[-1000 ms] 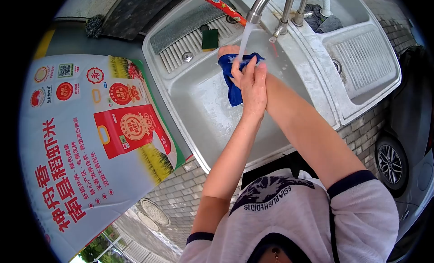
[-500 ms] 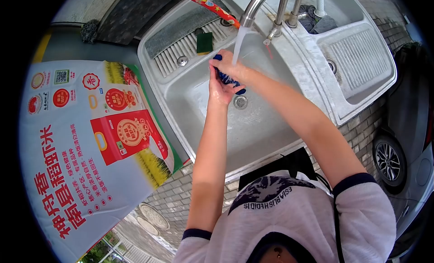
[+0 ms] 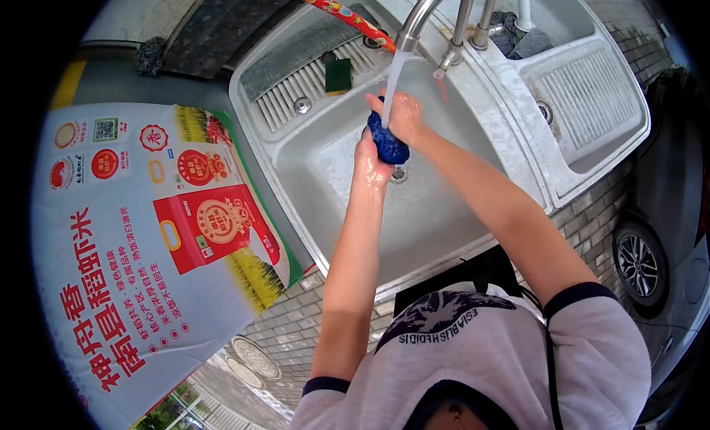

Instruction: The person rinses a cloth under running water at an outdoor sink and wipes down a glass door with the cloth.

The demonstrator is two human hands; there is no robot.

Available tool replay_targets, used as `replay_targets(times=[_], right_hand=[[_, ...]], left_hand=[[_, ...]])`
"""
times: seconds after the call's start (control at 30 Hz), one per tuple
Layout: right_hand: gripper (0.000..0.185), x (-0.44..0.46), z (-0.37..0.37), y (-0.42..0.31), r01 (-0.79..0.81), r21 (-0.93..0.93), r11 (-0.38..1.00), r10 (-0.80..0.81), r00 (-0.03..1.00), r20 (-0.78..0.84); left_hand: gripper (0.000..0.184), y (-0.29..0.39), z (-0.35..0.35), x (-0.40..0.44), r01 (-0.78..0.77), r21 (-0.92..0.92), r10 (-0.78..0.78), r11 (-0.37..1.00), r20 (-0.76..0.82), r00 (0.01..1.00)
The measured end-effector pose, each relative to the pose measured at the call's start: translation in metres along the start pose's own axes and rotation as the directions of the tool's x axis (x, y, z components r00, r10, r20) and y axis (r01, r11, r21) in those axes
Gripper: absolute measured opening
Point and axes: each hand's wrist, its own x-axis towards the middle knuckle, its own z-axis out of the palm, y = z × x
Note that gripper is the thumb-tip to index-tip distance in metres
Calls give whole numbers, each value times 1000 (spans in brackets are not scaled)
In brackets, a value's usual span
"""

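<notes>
Left hand and right hand together, clamped on bunched blue cloth between them; left cups it from below, most fingers hidden. Water stream falling onto grip. Drain under grip, toward wearer. Sink basin all around. Beyond grip: faucet, green sponge to left, patterned red hose farther off. Well right of grip: grey cloth in second basin.
</notes>
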Motion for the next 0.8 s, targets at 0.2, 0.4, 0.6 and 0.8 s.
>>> replay_targets(times=[0.2,0.4,0.6,0.8], right_hand=[[27,-78,33,-42,322,137,937,-303,942,-147],[27,-95,21,-59,530,125,839,-543,833,108],[30,-46,-20,-84,20,695,718,-95,993,69],[27,-87,2,-73,532,451,716,-648,747,147]], left_hand=[[46,1,-43,9,-503,107,460,858,276,844],[42,10,-38,12,62,-160,-25,985,228,973],[43,-8,-27,30,74,-68,-72,995,33,997],[42,-5,-49,38,20,163,-45,986,150,988]])
